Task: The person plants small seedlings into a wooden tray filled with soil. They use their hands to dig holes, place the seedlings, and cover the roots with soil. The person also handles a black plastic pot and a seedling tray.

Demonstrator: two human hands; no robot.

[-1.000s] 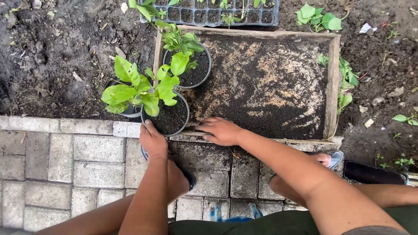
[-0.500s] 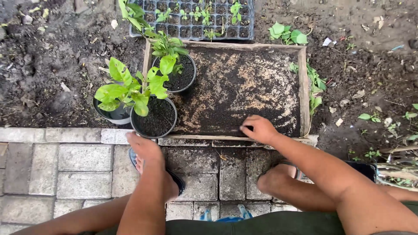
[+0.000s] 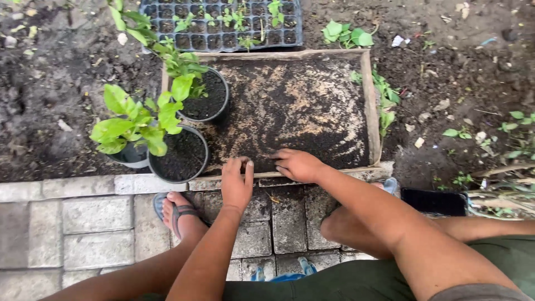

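The person squats on grey paving bricks [image 3: 95,214] at the near edge of a shallow wooden tray [image 3: 370,106] filled with dark soil [image 3: 290,111], which has pale sandy patches scattered through it. Both hands lie at the tray's near rim. The left hand [image 3: 236,181] rests palm down with fingers loosely extended, its fingertips at the near wooden edge, grasping nothing. The right hand [image 3: 297,164] lies just to its right, fingers curled a little and pressed onto the soil just inside the rim; it looks empty, though from here I cannot be sure whether the fingertips pinch any soil. The two hands are close together but not touching. To the left, three black pots stand in a cluster: one pot [image 3: 181,153] nearest the left hand, filled with dark soil, another pot [image 3: 207,95] farther back inside the tray's left corner, and a third pot [image 3: 131,155] on the ground at far left, mostly hidden by broad green leaves [image 3: 134,120]. Beyond the tray sits a dark seedling tray [image 3: 223,25] with small sprouts. A foot in a sandal [image 3: 178,212] rests on the bricks below the nearest pot.
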